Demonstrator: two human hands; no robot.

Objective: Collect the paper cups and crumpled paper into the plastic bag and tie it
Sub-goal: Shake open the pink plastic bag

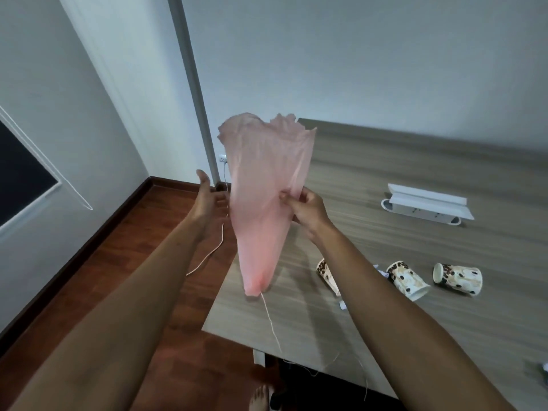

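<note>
Three paper cups (327, 276) (406, 279) (458, 278), one pink plastic bag (264, 200), one white power strip (427, 204), two hands (207, 197) (308, 207), and perhaps two scraps of crumpled paper (382, 272) (544, 369), too hidden to count surely.

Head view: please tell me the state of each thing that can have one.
plastic bag: held up, nothing visible inside, untied
right hand: pinches the bag
left hand: open, beside the bag
three paper cups: lying on their sides on the table
</note>
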